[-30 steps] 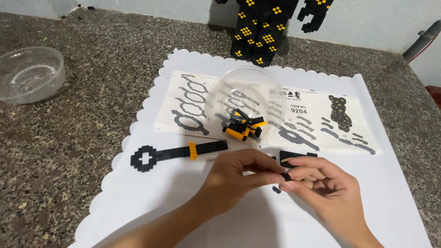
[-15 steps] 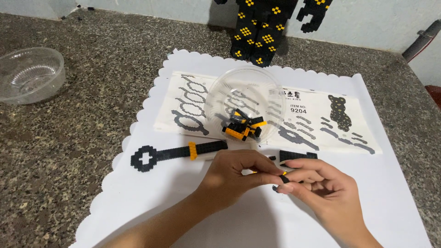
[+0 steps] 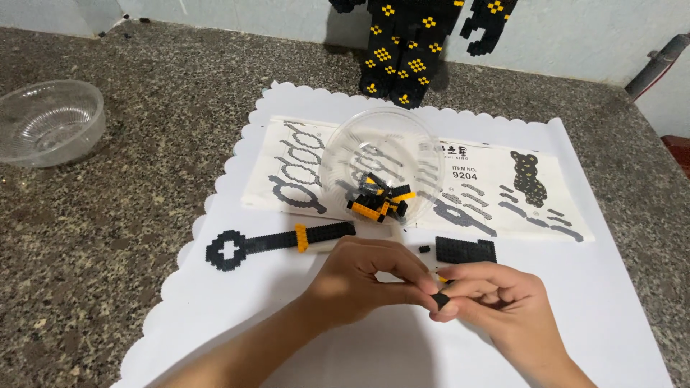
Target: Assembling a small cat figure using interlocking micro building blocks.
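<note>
I have a tiny black building block [image 3: 441, 299] pinched between the fingertips of both hands, just above the white scalloped paper mat [image 3: 237, 316] near its front edge. My left hand [image 3: 359, 284] curls over it, thumb and forefinger closed on the piece; my right hand [image 3: 496, 294] meets it from the other side, fingertips closed on the same block, with a sliver of yellow showing just behind.

I judge the block very light, rigid and smooth, easy to flick out of a loose grip, so it wants holding by its flat sides with fingertip pressure only.

Just beyond my hands lies a flat black brick plate [image 3: 466, 249] with a stray black bit beside it, and to the left a long key-shaped black assembly with a yellow band [image 3: 280, 242]. Behind these, a clear plastic bowl [image 3: 381, 154] of black and yellow pieces sits on the printed instruction sheet [image 3: 503, 187]. Farther off, a second clear bowl [image 3: 47, 122] rests on the speckled stone counter [image 3: 108, 237], and a black-and-yellow block figure [image 3: 406, 50] stands at the back wall.
</note>
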